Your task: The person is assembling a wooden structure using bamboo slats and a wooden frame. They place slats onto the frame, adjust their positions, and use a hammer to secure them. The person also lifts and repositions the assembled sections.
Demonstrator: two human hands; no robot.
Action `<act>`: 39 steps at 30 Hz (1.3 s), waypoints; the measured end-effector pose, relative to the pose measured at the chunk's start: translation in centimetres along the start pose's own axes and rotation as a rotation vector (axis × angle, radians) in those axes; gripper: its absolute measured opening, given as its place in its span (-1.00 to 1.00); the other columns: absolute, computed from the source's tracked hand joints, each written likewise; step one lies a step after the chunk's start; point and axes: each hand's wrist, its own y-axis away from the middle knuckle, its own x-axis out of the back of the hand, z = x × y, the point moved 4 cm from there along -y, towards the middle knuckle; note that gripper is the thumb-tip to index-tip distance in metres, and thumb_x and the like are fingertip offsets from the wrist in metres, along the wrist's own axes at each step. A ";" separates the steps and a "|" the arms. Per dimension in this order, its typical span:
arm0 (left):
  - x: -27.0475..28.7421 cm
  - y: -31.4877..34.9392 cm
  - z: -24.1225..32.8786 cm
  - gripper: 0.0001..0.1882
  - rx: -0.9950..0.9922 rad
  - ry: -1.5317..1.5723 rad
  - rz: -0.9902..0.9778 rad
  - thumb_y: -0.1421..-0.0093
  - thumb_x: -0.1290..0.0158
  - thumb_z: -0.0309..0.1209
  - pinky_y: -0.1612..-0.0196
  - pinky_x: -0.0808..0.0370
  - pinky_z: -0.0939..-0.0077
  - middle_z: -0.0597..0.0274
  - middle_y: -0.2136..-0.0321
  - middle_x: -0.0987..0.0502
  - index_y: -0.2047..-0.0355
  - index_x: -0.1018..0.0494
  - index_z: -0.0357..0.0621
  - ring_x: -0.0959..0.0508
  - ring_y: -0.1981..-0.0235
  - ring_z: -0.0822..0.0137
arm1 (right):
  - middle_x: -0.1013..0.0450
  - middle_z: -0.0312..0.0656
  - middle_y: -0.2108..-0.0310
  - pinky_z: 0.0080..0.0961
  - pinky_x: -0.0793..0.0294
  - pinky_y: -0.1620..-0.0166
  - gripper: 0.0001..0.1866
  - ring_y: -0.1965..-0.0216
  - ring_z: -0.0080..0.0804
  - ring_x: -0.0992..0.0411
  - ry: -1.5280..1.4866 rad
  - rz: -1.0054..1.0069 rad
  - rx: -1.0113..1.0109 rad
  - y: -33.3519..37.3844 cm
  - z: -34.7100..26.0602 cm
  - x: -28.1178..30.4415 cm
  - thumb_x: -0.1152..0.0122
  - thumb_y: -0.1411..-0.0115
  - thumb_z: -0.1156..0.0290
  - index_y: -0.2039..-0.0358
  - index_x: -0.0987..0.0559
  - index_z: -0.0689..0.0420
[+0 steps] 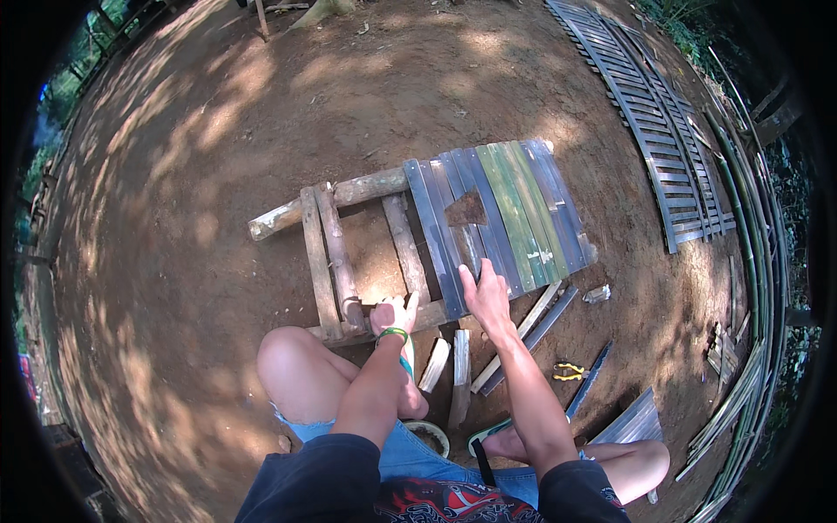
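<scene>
A wooden frame (pixel 327 253) of rough poles and slats lies on the dirt in front of me. Its right half is covered with blue and green painted slats (pixel 514 213). A flat brownish blade-like piece (pixel 466 210) rests on those slats. My left hand (pixel 392 315) is closed on the frame's near rail, a green band on the wrist. My right hand (pixel 486 292) lies flat, fingers spread, on the near end of a blue slat (pixel 436 235).
Loose slats (pixel 534 327) and short wood pieces (pixel 459 370) lie by my knees, with yellow-handled pliers (pixel 568 372) and a small bowl (pixel 427 433). A long slatted panel (pixel 649 122) and bamboo poles (pixel 754 261) lie at the right. Bare dirt surrounds the frame.
</scene>
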 end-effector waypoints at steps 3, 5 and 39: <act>0.4 0.1 0.0 -0.38 0.006 0.012 0.050 -0.17 0.05 0.20 0.00 -0.51 0.17 0.00 0.15 -0.61 0.15 -0.59 -0.10 -0.61 0.11 0.04 | -0.51 0.27 0.51 0.07 -0.47 0.29 -0.54 0.35 0.29 -0.53 0.017 0.026 0.090 -5.1 -3.7 -0.2 -0.11 -0.32 0.11 0.04 -0.44 0.30; -0.2 0.4 -0.9 -0.48 0.047 0.037 0.105 -0.11 -0.02 0.12 0.06 -0.53 0.17 0.00 0.27 -0.63 0.27 -0.62 -0.08 -0.64 0.20 0.01 | -0.50 0.24 0.54 0.05 -0.47 0.33 -0.54 0.39 0.26 -0.53 -0.023 0.006 0.108 -7.1 -7.7 0.3 -0.10 -0.33 0.12 0.03 -0.43 0.30; 0.0 -0.6 0.4 -0.53 0.001 0.058 0.119 -0.10 0.01 0.05 0.05 -0.53 0.18 0.04 0.21 -0.61 0.36 -0.63 -0.09 -0.61 0.16 0.06 | -0.56 0.23 0.40 -0.01 -0.48 0.19 -0.52 0.30 0.20 -0.57 0.014 0.388 -0.137 -1.9 3.6 1.0 -0.13 -0.32 0.15 -0.05 -0.44 0.29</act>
